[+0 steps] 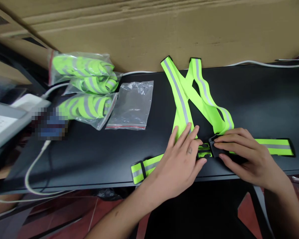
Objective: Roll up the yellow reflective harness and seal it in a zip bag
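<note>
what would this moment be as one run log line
left hand: on reflective harness | right hand: holding black buckle | flat clear bag: left of harness

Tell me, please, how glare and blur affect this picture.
In the head view, bright glare streaks the upper part of the flat plastic bag; in the head view, the left edge around the white power strip is blurred, with a pixelated patch beside it; also in the head view, the left hand, right hand and reflective straps look clearer.
</note>
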Demonstrator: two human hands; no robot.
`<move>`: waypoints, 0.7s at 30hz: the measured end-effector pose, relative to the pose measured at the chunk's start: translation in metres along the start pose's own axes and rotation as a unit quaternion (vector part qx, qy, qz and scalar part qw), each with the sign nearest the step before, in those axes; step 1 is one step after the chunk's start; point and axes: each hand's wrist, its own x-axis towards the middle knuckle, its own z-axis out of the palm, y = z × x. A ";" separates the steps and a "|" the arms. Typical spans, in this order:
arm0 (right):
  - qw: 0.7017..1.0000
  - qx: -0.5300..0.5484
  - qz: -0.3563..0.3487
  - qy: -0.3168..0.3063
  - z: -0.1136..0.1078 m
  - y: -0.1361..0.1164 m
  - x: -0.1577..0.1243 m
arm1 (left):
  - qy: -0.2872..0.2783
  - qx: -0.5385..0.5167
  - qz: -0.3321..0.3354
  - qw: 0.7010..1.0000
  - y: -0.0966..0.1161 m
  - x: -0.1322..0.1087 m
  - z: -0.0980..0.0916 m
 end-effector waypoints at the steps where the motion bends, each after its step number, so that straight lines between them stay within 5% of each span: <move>1: 1.000 0.001 0.002 0.000 -0.001 0.000 0.000 | 0.001 -0.001 0.000 1.000 0.000 0.000 0.000; 21: 0.999 -0.014 -0.005 -0.049 0.003 -0.003 0.004 | 0.022 -0.007 0.030 0.999 0.004 0.006 0.010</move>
